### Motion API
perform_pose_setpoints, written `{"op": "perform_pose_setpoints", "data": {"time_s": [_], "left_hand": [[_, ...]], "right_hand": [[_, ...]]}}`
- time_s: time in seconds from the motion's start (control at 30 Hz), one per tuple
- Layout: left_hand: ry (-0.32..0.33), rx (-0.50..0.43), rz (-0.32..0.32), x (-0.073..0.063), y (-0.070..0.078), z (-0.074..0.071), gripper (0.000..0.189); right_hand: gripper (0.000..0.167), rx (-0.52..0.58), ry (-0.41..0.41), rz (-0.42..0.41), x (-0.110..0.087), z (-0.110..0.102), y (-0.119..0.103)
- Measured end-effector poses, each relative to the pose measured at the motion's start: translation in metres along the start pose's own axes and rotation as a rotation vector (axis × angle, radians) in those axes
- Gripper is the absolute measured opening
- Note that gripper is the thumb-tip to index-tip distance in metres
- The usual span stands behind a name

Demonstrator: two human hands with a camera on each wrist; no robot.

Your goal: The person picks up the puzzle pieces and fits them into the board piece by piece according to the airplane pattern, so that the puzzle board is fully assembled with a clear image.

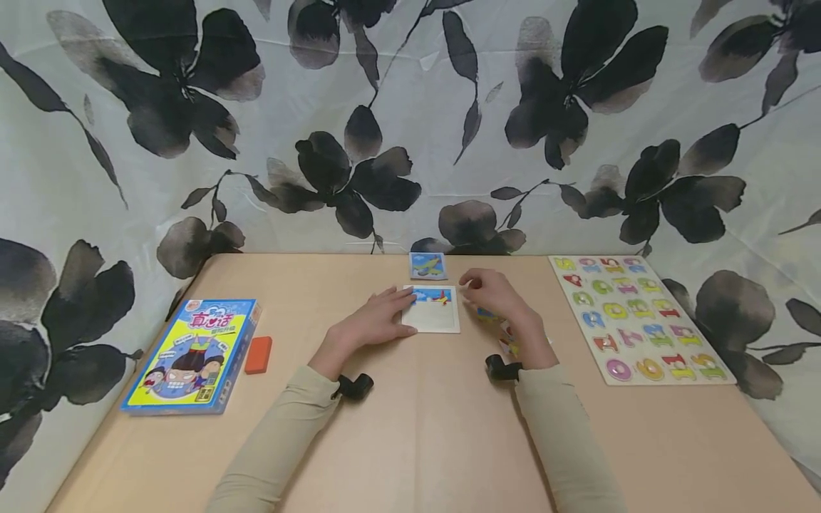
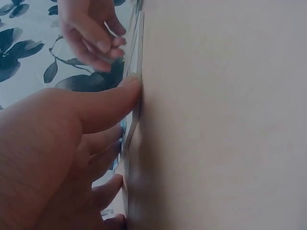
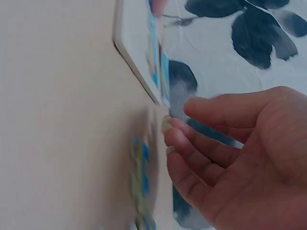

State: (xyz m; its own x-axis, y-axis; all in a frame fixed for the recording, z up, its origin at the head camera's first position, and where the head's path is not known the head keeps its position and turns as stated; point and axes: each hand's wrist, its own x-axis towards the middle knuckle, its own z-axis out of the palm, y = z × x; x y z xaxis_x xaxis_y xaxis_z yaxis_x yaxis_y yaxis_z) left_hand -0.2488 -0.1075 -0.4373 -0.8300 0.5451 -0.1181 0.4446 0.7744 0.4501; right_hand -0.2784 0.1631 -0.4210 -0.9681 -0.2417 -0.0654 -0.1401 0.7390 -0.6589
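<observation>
A small white board point(image 1: 432, 320) lies on the table, with a strip of colourful picture pieces point(image 1: 428, 295) along its top. My left hand point(image 1: 368, 320) rests on its left side, fingers extended and thumb at the lower edge. To the right of the board, my right hand point(image 1: 500, 293) hovers with loosely bent fingers; in the right wrist view a gap shows between thumb and fingertips point(image 3: 170, 136), with nothing held. Under and beside that hand lie loose colourful pieces point(image 1: 509, 344), partly hidden by it. A blue-bordered picture card point(image 1: 427, 266) lies just behind the board.
On the left stands a yellow and blue box point(image 1: 189, 356) with cartoon figures, an orange-red block point(image 1: 258, 355) beside it. A sheet of colourful stickers or pictures point(image 1: 641, 320) lies at the right. Flower-patterned cloth point(image 1: 449, 107) hangs behind the table.
</observation>
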Motion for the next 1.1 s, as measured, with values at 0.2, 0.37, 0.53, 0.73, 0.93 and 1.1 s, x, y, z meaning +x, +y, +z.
{"op": "perform_pose_setpoints", "data": {"time_s": [0.2, 0.37, 0.53, 0.73, 0.93, 1.1], "left_hand": [[-0.005, 0.042, 0.024, 0.000, -0.001, 0.001, 0.074], [-0.003, 0.089, 0.030, -0.002, -0.003, 0.001, 0.074], [0.003, 0.109, 0.038, -0.001, -0.003, -0.001, 0.074], [0.004, 0.091, 0.038, 0.001, -0.005, -0.003, 0.075], [0.008, 0.083, 0.022, 0.001, -0.011, -0.002, 0.075], [0.006, 0.056, 0.025, 0.000, -0.011, -0.003, 0.075]], "right_hand": [[0.024, -0.064, -0.038, 0.035, -0.014, -0.011, 0.009], [0.035, -0.123, -0.127, 0.025, -0.023, -0.013, 0.009], [0.041, -0.185, -0.151, 0.026, -0.028, -0.013, 0.007], [0.026, -0.203, -0.099, 0.112, -0.028, -0.012, 0.005], [0.021, -0.131, -0.088, 0.212, -0.027, -0.010, 0.005], [0.023, -0.050, -0.090, 0.204, -0.026, -0.009, 0.009]]}}
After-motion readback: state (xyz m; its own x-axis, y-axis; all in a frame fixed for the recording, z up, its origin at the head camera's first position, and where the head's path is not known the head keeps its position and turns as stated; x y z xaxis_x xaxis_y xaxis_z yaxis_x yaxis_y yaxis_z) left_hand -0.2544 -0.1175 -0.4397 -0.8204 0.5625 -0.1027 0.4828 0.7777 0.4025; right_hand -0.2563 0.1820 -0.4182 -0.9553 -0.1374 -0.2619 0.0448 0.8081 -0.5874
